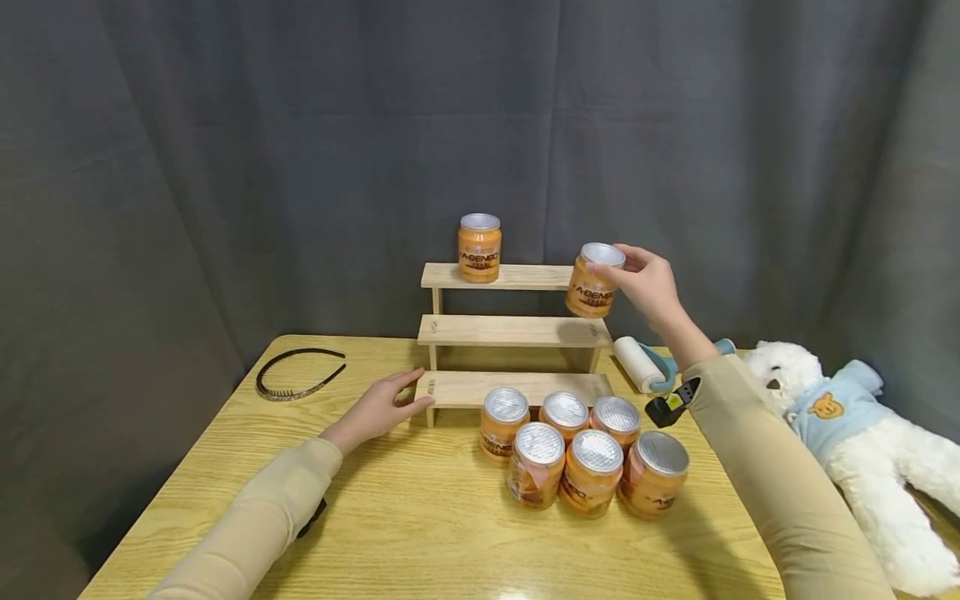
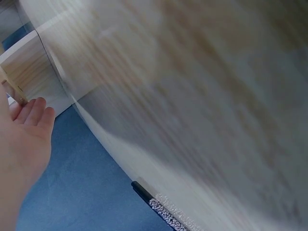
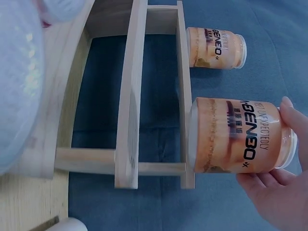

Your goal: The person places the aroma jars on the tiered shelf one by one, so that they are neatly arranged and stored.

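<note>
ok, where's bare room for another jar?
Middle shelf board: bare across.
Top shelf board: between standing jar and right hand's held jar.
Tabletop: between left sleeve and six grouped jars; also between black headband and left hand.

Crowded: those six, close together by the bottom shelf board; lint roller and plush bear occupy the right.

I am seeing the left hand (image 2: 24,149) at the left edge, its fingers overlapping a pale wooden shelf (image 2: 41,72); whether they are touching it I am not managing to tell. A blurred, wood-grained tabletop (image 2: 192,96) is filling most of my view; blue cloth (image 2: 86,178) is showing beyond its edge; a dark, pale-speckled band (image 2: 166,211) is lying near that edge.
</note>
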The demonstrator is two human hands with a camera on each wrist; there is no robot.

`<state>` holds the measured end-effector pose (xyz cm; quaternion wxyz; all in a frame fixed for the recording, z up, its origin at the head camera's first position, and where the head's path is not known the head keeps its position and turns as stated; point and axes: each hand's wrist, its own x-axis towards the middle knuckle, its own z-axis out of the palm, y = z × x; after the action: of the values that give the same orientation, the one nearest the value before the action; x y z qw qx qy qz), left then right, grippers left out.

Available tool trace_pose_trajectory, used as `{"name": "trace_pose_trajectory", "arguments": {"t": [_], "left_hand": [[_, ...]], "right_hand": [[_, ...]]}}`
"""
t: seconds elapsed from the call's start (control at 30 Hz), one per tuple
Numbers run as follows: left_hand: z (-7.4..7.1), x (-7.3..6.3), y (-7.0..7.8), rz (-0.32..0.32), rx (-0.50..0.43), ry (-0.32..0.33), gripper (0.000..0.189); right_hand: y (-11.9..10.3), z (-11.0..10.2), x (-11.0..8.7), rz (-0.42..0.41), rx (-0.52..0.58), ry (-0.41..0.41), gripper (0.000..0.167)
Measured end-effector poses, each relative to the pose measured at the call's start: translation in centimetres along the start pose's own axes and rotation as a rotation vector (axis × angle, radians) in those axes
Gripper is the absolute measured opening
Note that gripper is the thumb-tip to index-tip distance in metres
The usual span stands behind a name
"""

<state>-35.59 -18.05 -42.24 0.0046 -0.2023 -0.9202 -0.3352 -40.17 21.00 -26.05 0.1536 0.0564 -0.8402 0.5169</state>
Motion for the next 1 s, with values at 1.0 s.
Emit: {"name": "trace_pose_trajectory", "arguments": {"t": [1.0], "left_hand": [[0.2, -0.5, 0.2, 0.017, 0.008, 0.005, 0.078]], "right_hand": [[-2.0, 5.0, 2.7, -0.054, 0.162, -0.004, 0.077]]}}
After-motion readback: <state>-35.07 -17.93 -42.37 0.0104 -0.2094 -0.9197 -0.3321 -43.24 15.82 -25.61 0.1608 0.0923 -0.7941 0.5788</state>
